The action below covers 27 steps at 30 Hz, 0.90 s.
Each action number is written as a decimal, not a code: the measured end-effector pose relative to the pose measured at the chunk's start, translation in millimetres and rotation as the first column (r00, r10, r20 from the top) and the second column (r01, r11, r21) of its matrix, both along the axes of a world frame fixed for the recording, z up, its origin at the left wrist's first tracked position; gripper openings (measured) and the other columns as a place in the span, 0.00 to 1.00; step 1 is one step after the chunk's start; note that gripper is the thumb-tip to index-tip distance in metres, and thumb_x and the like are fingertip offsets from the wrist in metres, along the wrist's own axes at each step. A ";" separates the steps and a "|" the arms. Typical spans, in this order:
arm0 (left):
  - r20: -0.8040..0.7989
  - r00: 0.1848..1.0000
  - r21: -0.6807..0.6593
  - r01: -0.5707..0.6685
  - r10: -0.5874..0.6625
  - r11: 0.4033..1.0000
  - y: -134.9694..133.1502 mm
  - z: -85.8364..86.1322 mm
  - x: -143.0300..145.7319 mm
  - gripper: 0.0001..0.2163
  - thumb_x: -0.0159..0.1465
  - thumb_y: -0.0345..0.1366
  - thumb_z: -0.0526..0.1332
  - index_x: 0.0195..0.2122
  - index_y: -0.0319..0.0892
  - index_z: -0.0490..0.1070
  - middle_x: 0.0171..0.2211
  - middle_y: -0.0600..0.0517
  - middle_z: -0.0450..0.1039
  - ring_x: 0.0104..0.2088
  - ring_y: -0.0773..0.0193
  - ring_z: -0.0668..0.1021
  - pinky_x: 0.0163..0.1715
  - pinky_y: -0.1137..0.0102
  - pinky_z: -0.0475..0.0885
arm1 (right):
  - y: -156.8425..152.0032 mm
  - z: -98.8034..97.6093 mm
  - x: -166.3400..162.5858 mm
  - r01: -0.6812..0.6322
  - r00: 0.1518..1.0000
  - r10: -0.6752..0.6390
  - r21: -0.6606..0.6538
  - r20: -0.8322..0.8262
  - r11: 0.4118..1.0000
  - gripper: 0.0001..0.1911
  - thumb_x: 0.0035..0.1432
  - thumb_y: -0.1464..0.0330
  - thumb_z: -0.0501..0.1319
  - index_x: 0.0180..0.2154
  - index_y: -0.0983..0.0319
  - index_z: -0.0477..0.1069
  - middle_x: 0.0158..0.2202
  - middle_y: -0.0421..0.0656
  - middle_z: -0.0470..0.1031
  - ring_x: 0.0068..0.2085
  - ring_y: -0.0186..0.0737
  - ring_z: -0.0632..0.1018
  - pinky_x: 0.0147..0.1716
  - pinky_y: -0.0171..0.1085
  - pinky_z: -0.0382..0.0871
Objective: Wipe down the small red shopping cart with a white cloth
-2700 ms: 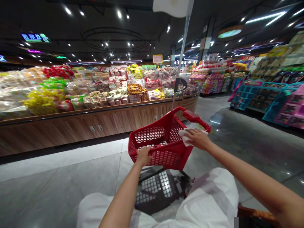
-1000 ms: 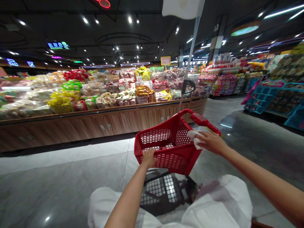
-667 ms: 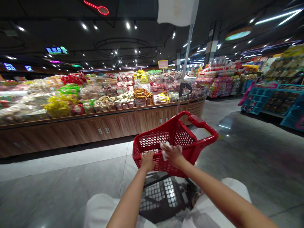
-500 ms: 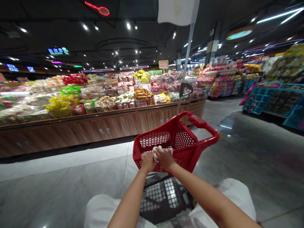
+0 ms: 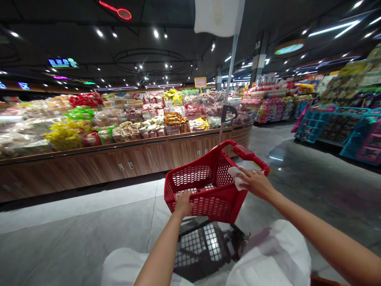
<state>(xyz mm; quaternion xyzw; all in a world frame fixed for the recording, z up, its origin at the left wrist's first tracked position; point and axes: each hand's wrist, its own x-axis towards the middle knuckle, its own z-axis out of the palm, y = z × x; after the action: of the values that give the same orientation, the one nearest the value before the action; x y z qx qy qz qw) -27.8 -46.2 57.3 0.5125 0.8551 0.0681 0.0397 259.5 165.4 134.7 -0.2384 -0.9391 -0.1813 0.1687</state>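
Note:
A red plastic shopping cart (image 5: 218,200) with perforated basket walls stands in front of me, its handle (image 5: 253,157) toward the right. My left hand (image 5: 183,204) is closed over the near rim of the basket, at its left part. Against the rim close to the handle, my right hand (image 5: 256,182) presses a crumpled white cloth or tissue (image 5: 237,178). The fingers of that hand lie over the white piece. No goods show inside the basket.
Behind the cart runs a wood-panelled display counter (image 5: 143,159) heaped with packaged goods. A pole (image 5: 229,83) with a white panel (image 5: 218,18) rises behind the cart. Blue racks (image 5: 336,123) stand on the right. Below the basket is a dark lower grid (image 5: 198,242).
My right hand has moved right along the near rim with the white cloth or tissue, from beside my left hand to near the handle. My left hand stays on the rim.

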 end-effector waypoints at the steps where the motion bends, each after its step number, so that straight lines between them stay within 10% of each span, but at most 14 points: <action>1: 0.001 1.000 -0.009 -0.006 0.006 1.000 1.6 1.0 1.0 0.24 0.57 0.36 0.57 0.56 0.47 0.60 0.60 0.49 0.60 0.59 0.55 0.61 0.58 0.57 0.53 | -3.1 -1.6 -2.6 0.022 1.000 -0.022 -0.001 -0.006 1.000 0.20 0.59 0.64 0.57 0.54 0.52 0.66 0.63 0.44 0.58 0.50 0.50 0.71 0.48 0.48 0.58; 13: 0.020 1.000 -0.001 -0.005 0.005 1.000 1.5 -0.9 3.9 0.27 0.56 0.35 0.58 0.58 0.47 0.57 0.61 0.48 0.58 0.59 0.53 0.60 0.58 0.56 0.52 | -119.4 -62.3 -159.2 -0.096 0.990 0.127 -0.349 0.066 0.932 0.26 0.61 0.66 0.53 0.60 0.48 0.57 0.65 0.41 0.53 0.53 0.50 0.66 0.50 0.50 0.55; 23: 0.009 1.000 0.004 -0.004 0.004 1.000 -0.2 -0.5 2.6 0.25 0.57 0.35 0.56 0.57 0.47 0.58 0.61 0.48 0.58 0.60 0.54 0.59 0.59 0.57 0.51 | -5.0 -15.4 -9.5 -0.033 0.999 0.034 -0.013 0.014 0.999 0.24 0.59 0.68 0.55 0.57 0.51 0.63 0.62 0.46 0.60 0.52 0.51 0.68 0.55 0.53 0.50; 27: 0.009 1.000 0.003 -0.012 0.012 1.000 8.2 2.7 4.9 0.24 0.58 0.36 0.56 0.56 0.46 0.59 0.58 0.47 0.61 0.58 0.53 0.62 0.57 0.56 0.53 | -0.7 -20.8 -5.7 0.061 0.997 -0.061 0.000 -0.036 0.998 0.23 0.59 0.69 0.54 0.57 0.52 0.64 0.62 0.46 0.59 0.55 0.54 0.64 0.55 0.56 0.48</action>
<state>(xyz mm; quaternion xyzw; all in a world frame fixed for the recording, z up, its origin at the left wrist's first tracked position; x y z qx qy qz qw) -22.9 -38.0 60.0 0.5072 0.8577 0.0721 0.0422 253.8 164.6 113.9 -0.2700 -0.9281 -0.1826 0.1802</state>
